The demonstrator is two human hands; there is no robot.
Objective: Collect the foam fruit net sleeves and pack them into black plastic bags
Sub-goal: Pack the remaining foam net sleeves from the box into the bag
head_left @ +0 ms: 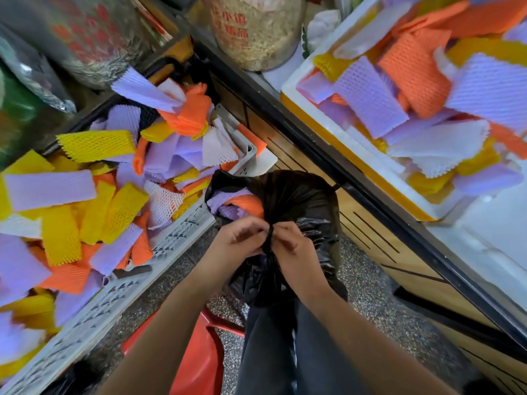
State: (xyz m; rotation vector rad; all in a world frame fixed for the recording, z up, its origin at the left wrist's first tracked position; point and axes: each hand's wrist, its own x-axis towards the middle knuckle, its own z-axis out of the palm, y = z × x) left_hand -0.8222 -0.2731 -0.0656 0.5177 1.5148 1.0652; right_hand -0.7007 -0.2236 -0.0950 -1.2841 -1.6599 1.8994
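Observation:
A black plastic bag (296, 198) sits in front of me on my lap, stuffed with foam net sleeves; purple and orange ones (242, 202) show through a gap at its left side. The bag's top is gathered into a twisted neck (269, 240). My left hand (236, 240) and my right hand (291, 243) both pinch that twisted neck from either side. Loose foam sleeves in yellow, purple, orange and white fill a grey plastic crate (182, 238) on my left and a white foam box (336, 138) on my upper right.
A wooden counter with a dark metal edge (356, 195) runs diagonally between crate and box. Large sacks and a clear bag of grain (256, 29) stand at the back. A red plastic stool (199, 352) is under me on the speckled floor.

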